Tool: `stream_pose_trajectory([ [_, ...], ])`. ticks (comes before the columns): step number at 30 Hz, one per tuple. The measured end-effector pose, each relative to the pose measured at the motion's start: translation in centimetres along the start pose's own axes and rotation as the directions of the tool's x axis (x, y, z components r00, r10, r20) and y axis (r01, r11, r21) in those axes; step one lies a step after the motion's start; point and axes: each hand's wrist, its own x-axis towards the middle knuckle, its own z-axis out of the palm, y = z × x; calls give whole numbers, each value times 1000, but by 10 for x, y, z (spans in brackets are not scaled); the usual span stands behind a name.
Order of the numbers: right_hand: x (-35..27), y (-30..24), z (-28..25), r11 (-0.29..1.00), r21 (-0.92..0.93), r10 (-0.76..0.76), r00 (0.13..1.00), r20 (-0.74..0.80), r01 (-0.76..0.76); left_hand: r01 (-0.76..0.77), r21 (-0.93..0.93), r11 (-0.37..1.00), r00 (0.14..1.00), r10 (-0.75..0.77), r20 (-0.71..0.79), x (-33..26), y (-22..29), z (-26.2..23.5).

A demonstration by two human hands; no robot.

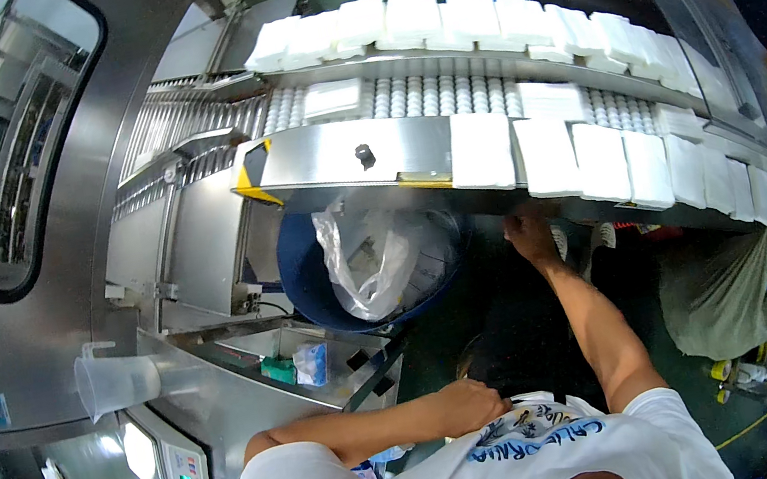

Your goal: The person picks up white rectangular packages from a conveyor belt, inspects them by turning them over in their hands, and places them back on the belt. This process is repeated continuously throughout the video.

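Note:
My left hand (472, 405) is closed in front of my white shirt, close to its hem. Whatever it may hold is hidden. My right hand (530, 237) reaches forward to the underside of the conveyor's near ledge, its fingers lost in shadow. Just above that hand, a row of white folded stacks (547, 157) lies along the ledge. Another row of white stacks (470, 19) runs along the far side. Between the rows, a few flat white stacks (333, 99) rest on the white rollers (420, 95).
A blue bin (302, 284) with a clear plastic liner stands below the ledge. At left are a metal counter (212, 395), a clear measuring jug (118, 378) and a scale (181, 466). A greenish cloth (727, 289) hangs at right. A steel cover (339, 153) has yellow-black edging.

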Motion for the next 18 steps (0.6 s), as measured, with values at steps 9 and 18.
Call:
stream_pose_trajectory([
  [9, 1, -16, 7, 939, 167, 271, 946, 176, -300, -21, 73, 997, 997, 26, -71, -5, -12, 16],
  [18, 2, 6, 24, 991, 98, 90, 995, -35, -86, 61, 88, 994, 998, -60, -13, -5, -10, 10],
])
